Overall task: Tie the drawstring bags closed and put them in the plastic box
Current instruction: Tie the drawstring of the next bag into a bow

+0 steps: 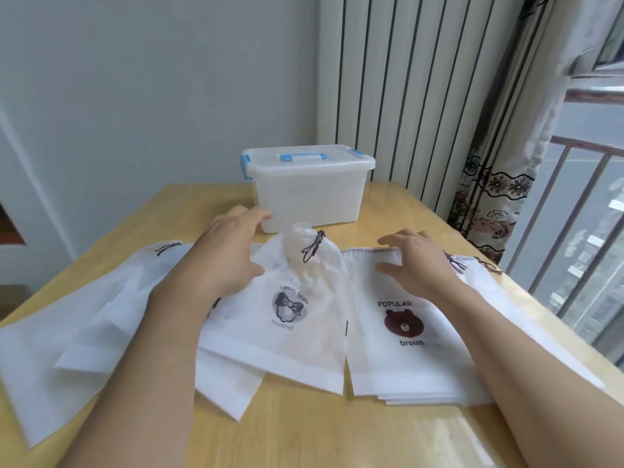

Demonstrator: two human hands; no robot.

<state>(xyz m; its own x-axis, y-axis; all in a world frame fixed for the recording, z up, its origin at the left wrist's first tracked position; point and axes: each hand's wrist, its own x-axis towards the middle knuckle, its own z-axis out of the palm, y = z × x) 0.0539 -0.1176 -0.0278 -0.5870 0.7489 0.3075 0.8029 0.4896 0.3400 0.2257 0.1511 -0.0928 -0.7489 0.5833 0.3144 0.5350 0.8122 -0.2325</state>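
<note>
White bags lie spread on the table (324,430). The middle bag (290,319), neck cinched by a dark cord (312,250), sits between both hands. Left hand (229,251) and right hand (417,261) hover with fingers spread, holding nothing. The lidded box (307,187) stands just behind.

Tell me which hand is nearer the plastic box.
Left. The left hand reaches almost to the plastic box at its front left corner; the right hand hovers nearer the camera, over the bear bag.
</note>
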